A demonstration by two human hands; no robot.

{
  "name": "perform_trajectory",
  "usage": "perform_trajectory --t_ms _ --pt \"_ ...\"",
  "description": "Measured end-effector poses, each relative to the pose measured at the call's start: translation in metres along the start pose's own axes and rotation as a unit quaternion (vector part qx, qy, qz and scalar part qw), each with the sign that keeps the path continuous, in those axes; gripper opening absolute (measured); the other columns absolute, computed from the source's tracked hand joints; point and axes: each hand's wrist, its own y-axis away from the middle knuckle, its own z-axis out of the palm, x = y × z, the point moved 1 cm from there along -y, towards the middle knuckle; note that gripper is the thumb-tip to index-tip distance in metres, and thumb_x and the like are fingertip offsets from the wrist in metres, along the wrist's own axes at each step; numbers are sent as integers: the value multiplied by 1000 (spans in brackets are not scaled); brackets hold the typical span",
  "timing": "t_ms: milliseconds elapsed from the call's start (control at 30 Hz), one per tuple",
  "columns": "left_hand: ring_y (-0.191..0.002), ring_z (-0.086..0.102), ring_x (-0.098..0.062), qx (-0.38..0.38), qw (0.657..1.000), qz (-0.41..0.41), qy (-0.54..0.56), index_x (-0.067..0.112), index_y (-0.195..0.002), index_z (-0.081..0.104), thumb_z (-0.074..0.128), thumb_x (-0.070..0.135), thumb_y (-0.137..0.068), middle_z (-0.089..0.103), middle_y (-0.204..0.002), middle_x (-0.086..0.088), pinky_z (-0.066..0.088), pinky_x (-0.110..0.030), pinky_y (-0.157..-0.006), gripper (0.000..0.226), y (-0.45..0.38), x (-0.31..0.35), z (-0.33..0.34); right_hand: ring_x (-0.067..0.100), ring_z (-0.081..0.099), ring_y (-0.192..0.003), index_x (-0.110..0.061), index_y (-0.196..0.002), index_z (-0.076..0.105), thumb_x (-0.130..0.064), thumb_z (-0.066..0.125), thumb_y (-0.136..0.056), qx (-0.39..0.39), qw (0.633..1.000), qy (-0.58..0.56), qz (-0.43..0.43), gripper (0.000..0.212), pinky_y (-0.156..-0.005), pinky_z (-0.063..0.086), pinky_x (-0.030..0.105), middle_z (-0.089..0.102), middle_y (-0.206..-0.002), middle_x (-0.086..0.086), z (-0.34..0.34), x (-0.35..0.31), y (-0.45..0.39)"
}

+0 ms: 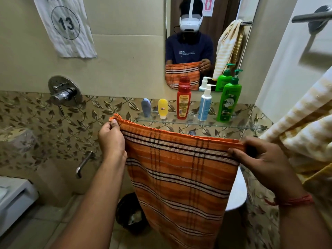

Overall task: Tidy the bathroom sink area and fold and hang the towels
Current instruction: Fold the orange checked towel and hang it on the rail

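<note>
Both hands pinch the orange striped towel [181, 169] by its top corners, left hand [111, 139] and right hand [265, 162] each with a clenched grip, so it hangs flat before the glass shelf [233, 125], likely squaring edges for a fold.

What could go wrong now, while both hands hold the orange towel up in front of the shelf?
1. The left hand and right hand only pinch the top corners of the orange towel; a slip may drop it toward the bin.
2. Swinging the towel forward could knock the bottles, such as the red bottle, off the glass shelf.
</note>
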Motion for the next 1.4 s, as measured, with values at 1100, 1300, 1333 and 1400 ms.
perform_trajectory --t_ms 1100,1300,1333,1400 --pt "-96 71 -21 -41 991 118 -53 25 -97 73 59 32 -97 75 -95 4 59 -45 -87 16 -16 9 14 -4 54 -53 -9 -119 62 8 62 -90 241 933 -236 126 33 -46 43 9 60 -70 -4 14 26 -48" --pt "-85 69 -20 -47 984 142 -95 23 -87 70 57 32 -97 73 -87 3 59 -46 -83 19 -8 15 21 10 55 -63 -15 -97 74 11 56 -91 71 959 -253 109 32 -51 45 19 59 -72 6 8 7 -46" --pt "-87 69 -21 -64 979 159 -110 23 -88 69 57 33 -97 73 -88 2 59 -45 -83 19 -5 16 24 15 58 -66 -15 -94 75 9 58 -91 32 959 -257 114 30 -53 47 22 65 -73 7 7 2 -46" --pt "-85 69 -20 -101 967 191 -133 23 -88 68 58 32 -98 72 -87 2 58 -39 -78 17 4 17 31 25 61 -72 -12 -92 76 7 61 -89 -19 958 -259 120 24 -56 49 28 70 -81 15 7 -12 -46"
